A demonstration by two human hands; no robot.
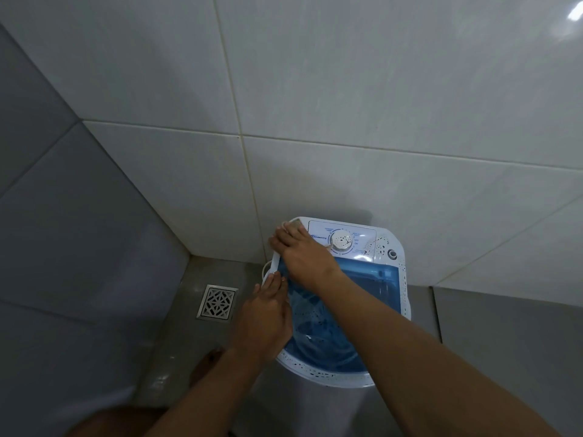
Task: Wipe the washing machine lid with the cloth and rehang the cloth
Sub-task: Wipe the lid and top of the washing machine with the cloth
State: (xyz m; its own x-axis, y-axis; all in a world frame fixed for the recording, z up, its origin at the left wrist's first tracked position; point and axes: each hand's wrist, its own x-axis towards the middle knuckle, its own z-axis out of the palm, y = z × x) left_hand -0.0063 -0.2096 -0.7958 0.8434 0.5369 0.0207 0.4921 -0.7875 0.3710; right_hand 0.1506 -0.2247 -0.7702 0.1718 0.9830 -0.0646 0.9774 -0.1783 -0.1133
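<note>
Right hand (303,252): palm down at centre frame, fingers stretched out flat toward the upper left. It presses on the back left corner of the machine and grips nothing.
Cloth (295,222): only a pale grey edge shows past the right fingertips at that corner. The rest is hidden under the hand.
Left hand (268,310): just below the right hand, open with straight fingers. The tips touch the machine's white left rim, and it holds nothing.
Lid (372,279): blue and see-through, lying flat over the tub right of centre. The right forearm crosses above its left part.
Machine (328,378): small white top-loader in the lower middle, standing against the wall. Dark specks dot its rim.
Dial (341,239): round, white and speckled, on the panel just right of the right hand.
Cord (264,269): white loop beside the left rim, just above the left fingertips.
Drain (217,301): square metal grate set in the floor, left of the machine.
Floor (176,342): grey, filling the lower left.
Foot (205,364): bare and blurred, on the floor left of the left forearm.
Wall (315,89): pale tiles across the upper frame.
</note>
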